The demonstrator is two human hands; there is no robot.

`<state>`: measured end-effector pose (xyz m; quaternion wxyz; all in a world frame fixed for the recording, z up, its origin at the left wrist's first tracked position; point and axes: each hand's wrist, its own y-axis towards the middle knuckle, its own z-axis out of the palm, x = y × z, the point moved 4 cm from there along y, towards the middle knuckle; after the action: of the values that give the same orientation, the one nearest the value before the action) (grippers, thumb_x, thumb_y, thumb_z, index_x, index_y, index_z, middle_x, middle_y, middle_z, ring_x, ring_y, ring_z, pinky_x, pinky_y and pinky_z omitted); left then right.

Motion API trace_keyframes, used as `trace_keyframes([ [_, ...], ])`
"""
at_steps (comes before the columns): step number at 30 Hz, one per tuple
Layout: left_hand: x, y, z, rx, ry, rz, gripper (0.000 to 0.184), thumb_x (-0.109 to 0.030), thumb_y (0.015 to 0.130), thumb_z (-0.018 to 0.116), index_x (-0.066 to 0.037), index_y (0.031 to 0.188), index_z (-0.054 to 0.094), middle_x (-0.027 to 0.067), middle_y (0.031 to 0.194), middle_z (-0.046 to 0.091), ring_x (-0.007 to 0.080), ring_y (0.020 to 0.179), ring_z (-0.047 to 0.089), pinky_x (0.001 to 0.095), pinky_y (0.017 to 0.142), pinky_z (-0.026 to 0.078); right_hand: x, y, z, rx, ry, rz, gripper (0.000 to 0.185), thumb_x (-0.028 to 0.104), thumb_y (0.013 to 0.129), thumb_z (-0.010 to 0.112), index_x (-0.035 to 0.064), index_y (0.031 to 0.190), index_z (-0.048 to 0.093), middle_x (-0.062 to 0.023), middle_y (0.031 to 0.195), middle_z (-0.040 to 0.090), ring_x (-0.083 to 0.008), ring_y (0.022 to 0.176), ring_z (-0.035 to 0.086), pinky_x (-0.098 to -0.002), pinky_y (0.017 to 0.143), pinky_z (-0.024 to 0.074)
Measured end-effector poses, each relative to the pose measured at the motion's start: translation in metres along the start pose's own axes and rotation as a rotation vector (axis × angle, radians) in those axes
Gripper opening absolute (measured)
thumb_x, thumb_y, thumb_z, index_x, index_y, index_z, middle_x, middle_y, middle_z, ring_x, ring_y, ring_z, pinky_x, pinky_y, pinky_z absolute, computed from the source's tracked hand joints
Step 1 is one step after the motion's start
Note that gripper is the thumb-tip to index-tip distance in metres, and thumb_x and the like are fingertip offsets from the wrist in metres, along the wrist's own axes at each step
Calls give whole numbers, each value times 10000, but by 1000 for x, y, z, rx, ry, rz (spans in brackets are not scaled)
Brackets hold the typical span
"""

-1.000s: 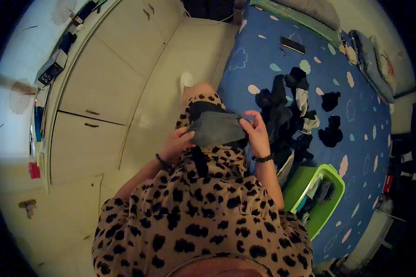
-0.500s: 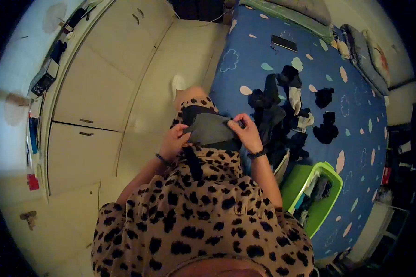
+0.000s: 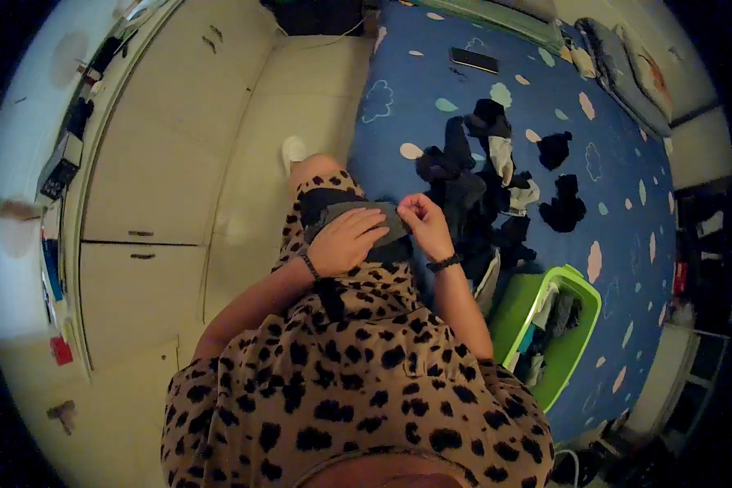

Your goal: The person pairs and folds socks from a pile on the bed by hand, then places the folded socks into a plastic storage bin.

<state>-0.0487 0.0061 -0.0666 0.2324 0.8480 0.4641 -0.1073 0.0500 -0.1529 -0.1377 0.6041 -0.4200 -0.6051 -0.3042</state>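
Observation:
A grey sock (image 3: 393, 221) lies flattened across my lap, on top of darker cloth (image 3: 327, 198) that covers the thigh of my spotted clothing. My left hand (image 3: 346, 242) rests flat on the sock, fingers stretched out and together, hiding much of it. At the sock's right end, my right hand (image 3: 428, 229) pinches the edge between thumb and fingers. Just right of that hand, a loose heap of dark socks (image 3: 464, 195) with a few white ones is spread on the bed.
A green basket (image 3: 579, 283) holding folded cloth stands on the blue patterned bed (image 3: 618, 317). Two dark bundles (image 3: 563, 203) lie beyond the heap. A phone (image 3: 474, 60) is farther up the bed. White cabinets (image 3: 150, 179) line the left side, across a narrow floor strip.
My left hand has gone from pinching the sock's left edge to lying flat over it. My right hand keeps its pinch on the right end. The view has shifted slightly.

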Motion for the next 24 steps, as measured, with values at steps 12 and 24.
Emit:
trace_keyframes([
  [12,-6,7,-1,151,138,-86,513,-219,813,595,-126,1314,531,150,1464,367,319,1356,331,544,1110,222,-12,8,-13,-309,9,-135,196,210,885,642,24,835,608,-44,762,600,-138,692,545,-279,632,439],
  [24,-10,10,-1,207,163,-40,479,-228,821,589,-132,1288,555,188,1394,439,335,1336,362,555,1098,230,-66,27,-4,-47,-191,21,313,308,877,646,19,786,565,-66,705,572,-147,659,512,-304,626,433],
])
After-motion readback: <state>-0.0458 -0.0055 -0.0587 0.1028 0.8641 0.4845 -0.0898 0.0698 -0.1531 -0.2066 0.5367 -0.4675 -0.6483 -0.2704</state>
